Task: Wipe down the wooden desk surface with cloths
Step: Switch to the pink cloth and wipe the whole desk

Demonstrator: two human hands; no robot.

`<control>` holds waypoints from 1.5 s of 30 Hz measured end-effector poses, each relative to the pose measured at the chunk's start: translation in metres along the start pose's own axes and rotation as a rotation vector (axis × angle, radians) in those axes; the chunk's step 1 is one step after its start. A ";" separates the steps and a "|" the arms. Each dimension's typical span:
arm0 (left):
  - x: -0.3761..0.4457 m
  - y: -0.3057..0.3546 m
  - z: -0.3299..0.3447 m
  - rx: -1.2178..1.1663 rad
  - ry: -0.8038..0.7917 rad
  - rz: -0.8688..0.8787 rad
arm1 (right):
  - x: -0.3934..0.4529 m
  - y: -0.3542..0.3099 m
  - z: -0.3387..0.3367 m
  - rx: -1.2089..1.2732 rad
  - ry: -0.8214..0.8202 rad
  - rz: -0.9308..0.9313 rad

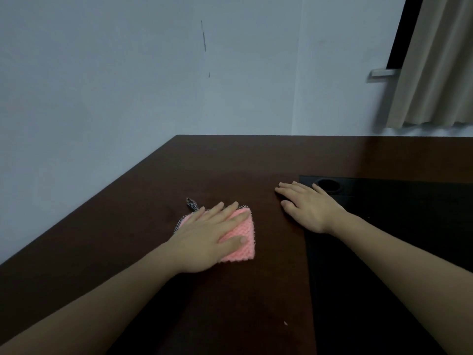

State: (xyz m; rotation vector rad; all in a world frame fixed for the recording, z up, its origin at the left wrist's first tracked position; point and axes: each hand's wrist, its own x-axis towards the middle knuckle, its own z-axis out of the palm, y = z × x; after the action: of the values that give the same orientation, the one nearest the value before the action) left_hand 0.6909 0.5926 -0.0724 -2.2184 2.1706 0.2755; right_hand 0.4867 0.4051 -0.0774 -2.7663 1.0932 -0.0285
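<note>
On the dark wooden desk, left of centre, a pink knitted cloth lies flat under the left hand; the palm and straight, spread fingers press down on it, curled round nothing, and they hide most of its left half. Only the cloth's right side and near corner show, a ribbed, nubbly weave with a fuzzy edge; a black-and-white checked loop pokes out at its far left corner, and how it joins the cloth is covered by the fingers. The right hand rests flat and open, well apart from the cloth, fingers extended on bare wood, its heel on the edge of a black mat; the mat is so dark that its surface is hard to read, and it runs off the right and bottom edges. A round dark recess sits at the mat's far left corner, just beside the fingers; what it is cannot be told. Behind stand a plain grey wall and a pleated beige curtain, cut off at the top right.
</note>
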 end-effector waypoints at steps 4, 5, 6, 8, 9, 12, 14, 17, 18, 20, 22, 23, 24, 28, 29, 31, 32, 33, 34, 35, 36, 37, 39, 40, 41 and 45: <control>0.037 -0.023 -0.006 0.036 0.008 -0.127 | -0.001 0.001 0.001 -0.004 -0.002 0.000; 0.049 -0.027 -0.007 0.037 0.014 -0.162 | -0.001 0.002 0.001 -0.003 0.000 -0.001; 0.060 -0.032 -0.009 0.032 0.021 -0.195 | -0.001 0.002 0.001 0.000 0.003 -0.002; 0.082 -0.036 -0.013 0.024 0.034 -0.256 | -0.001 0.002 0.001 0.004 0.008 -0.003; 0.091 -0.037 -0.014 0.020 0.043 -0.284 | -0.001 0.002 0.000 0.003 0.007 -0.003; 0.107 -0.035 -0.016 0.013 0.072 -0.342 | -0.002 0.003 0.000 0.006 0.007 -0.002; 0.106 -0.032 -0.015 0.017 0.075 -0.350 | -0.002 0.002 0.000 0.013 0.009 -0.008; 0.088 -0.021 -0.013 0.036 0.059 -0.293 | 0.000 0.002 0.000 0.021 0.003 -0.014; 0.079 -0.017 -0.012 0.035 0.051 -0.257 | 0.001 0.003 0.001 0.020 0.001 -0.015; 0.056 -0.008 -0.007 0.038 0.038 -0.179 | 0.002 0.003 0.002 0.020 0.001 -0.020; 0.030 -0.003 -0.001 0.036 0.029 -0.106 | 0.002 0.004 0.003 0.024 0.004 -0.023; 0.018 -0.002 0.000 0.028 0.019 -0.084 | 0.003 0.004 0.003 0.023 0.004 -0.025; 0.009 -0.003 0.000 0.015 0.006 -0.075 | 0.003 0.004 0.004 0.021 0.000 -0.026; 0.015 -0.020 -0.004 0.005 0.003 -0.150 | 0.004 0.006 0.004 0.021 -0.004 -0.026; 0.025 -0.027 -0.006 0.017 0.015 -0.191 | 0.004 0.006 0.004 0.024 -0.001 -0.027; 0.050 -0.040 -0.011 0.041 0.032 -0.284 | 0.003 0.006 0.004 0.026 0.002 -0.024; 0.062 -0.045 -0.013 0.043 0.037 -0.332 | 0.003 0.006 0.004 0.028 0.002 -0.024; 0.073 -0.048 -0.015 0.037 0.048 -0.377 | 0.003 0.006 0.004 0.031 0.003 -0.025; 0.082 -0.049 -0.015 0.022 0.067 -0.421 | 0.003 0.006 0.004 0.032 0.005 -0.026; 0.089 -0.049 -0.015 0.001 0.088 -0.464 | 0.003 0.007 0.004 0.030 0.007 -0.027; 0.092 -0.046 -0.015 -0.017 0.103 -0.499 | 0.003 0.007 0.004 0.028 0.006 -0.028; 0.094 -0.042 -0.014 -0.025 0.106 -0.512 | 0.003 0.006 0.002 0.027 0.003 -0.028; 0.087 -0.030 -0.011 -0.009 0.096 -0.470 | 0.001 0.005 0.000 0.026 -0.003 -0.031; 0.079 -0.024 -0.010 0.003 0.089 -0.423 | 0.000 0.005 -0.001 0.028 -0.004 -0.034; 0.067 -0.017 -0.008 0.008 0.077 -0.366 | 0.000 0.005 -0.002 0.032 -0.003 -0.036; -0.002 -0.001 0.003 0.013 0.025 -0.161 | 0.000 0.001 -0.004 0.017 0.025 -0.043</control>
State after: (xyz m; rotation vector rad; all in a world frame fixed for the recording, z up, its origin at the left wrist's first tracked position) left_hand 0.6912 0.5952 -0.0751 -2.3842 1.9837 0.2282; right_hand 0.4863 0.4038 -0.0732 -2.7812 1.0339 -0.0776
